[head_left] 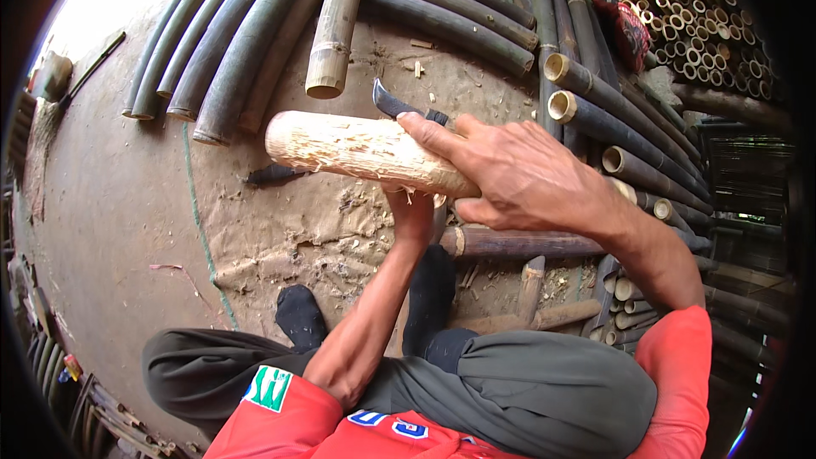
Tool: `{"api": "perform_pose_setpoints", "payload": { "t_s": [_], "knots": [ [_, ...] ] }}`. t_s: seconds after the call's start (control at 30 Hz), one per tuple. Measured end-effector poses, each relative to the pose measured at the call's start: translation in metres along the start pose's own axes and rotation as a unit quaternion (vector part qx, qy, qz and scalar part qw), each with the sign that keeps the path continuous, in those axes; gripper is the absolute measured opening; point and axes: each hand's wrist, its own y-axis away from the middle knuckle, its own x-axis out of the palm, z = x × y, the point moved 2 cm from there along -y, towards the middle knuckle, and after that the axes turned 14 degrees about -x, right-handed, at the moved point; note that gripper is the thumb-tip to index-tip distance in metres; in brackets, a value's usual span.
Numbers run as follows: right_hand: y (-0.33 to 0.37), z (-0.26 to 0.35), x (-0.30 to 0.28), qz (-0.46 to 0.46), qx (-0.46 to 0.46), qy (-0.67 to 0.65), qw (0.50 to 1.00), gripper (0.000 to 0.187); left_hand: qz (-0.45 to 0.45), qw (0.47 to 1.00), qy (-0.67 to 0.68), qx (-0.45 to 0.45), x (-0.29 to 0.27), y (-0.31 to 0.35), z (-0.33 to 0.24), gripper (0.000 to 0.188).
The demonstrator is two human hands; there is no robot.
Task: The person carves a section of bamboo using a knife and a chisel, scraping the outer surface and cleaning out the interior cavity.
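A pale, stripped length of bamboo (357, 149) is held level in front of me, its surface rough with shaved fibres. My left hand (412, 214) grips it from underneath, near its right end. My right hand (518, 177) lies over that same end and is closed on a knife; its dark curved blade (389, 103) sticks out past my forefinger, just above the pale piece. Whether the blade touches the bamboo I cannot tell. My legs in grey trousers and black socks (299, 313) are below.
Dark green bamboo poles (229, 51) lie fanned across the far side, and more poles (612, 119) with open cut ends are at the right. A stack of cut tubes (688, 25) stands at the back right. Shavings litter the dirt ground (119, 204). A dark pointed object (274, 174) lies under the pale piece.
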Motion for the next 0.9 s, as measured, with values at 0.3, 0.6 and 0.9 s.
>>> {"api": "perform_pose_setpoints", "payload": {
  "t_s": [0.3, 0.6, 0.9],
  "knots": [
    [0.002, 0.003, -0.007, -0.153, -0.026, -0.066, 0.986, 0.102, 0.065, 0.997, 0.010, -0.034, -0.014, -0.002, -0.057, 0.020],
    [-0.004, -0.004, 0.001, -0.109, -0.023, -0.050, 0.992, 0.104, 0.048, 0.991, -0.113, 0.044, -0.031, 0.001, -0.018, 0.019],
    [-0.016, -0.008, 0.008, -0.013, -0.091, 0.043, 0.995, 0.079, 0.038, 0.921, -0.347, 0.176, -0.050, -0.010, 0.032, 0.048]
  ]
}}
